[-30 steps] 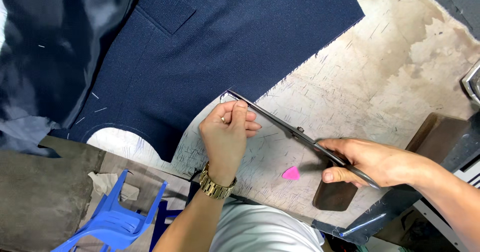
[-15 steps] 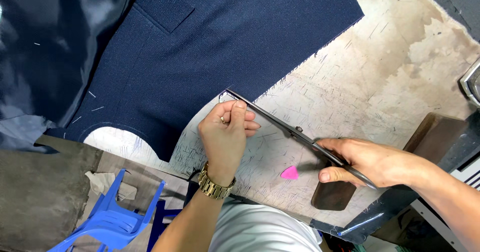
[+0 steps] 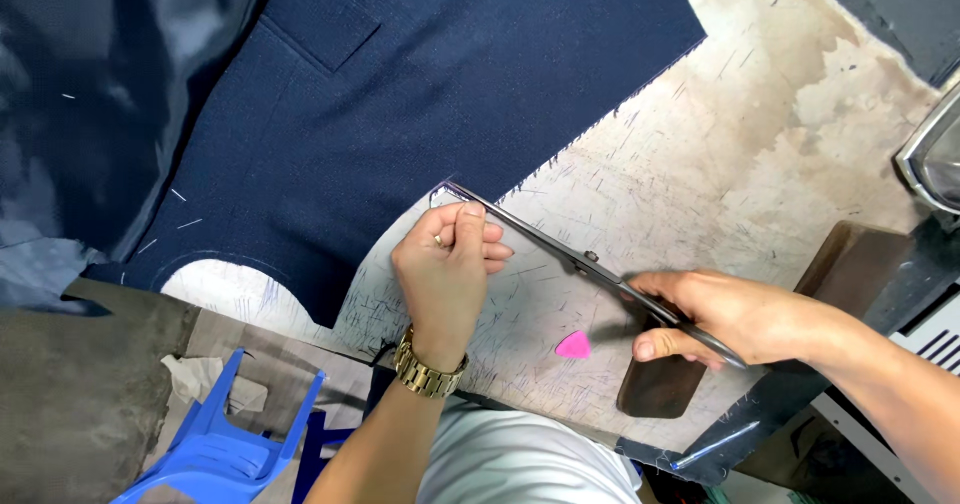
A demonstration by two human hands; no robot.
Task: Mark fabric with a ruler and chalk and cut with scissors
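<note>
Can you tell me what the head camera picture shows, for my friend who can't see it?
A person's right hand holds long metal scissors, tips at the edge of dark blue cloth on a scratched, chalk-marked table. The left hand, with a gold watch, pinches something small by the blade tips. A pink chalk piece lies between the hands.

Navy woven fabric panel point(image 3: 420, 94); pink triangular chalk point(image 3: 573, 345); gold metal wristwatch point(image 3: 428, 369); blue plastic chair point(image 3: 225, 444); beige table point(image 3: 760, 154) with dark scratch marks.
</note>
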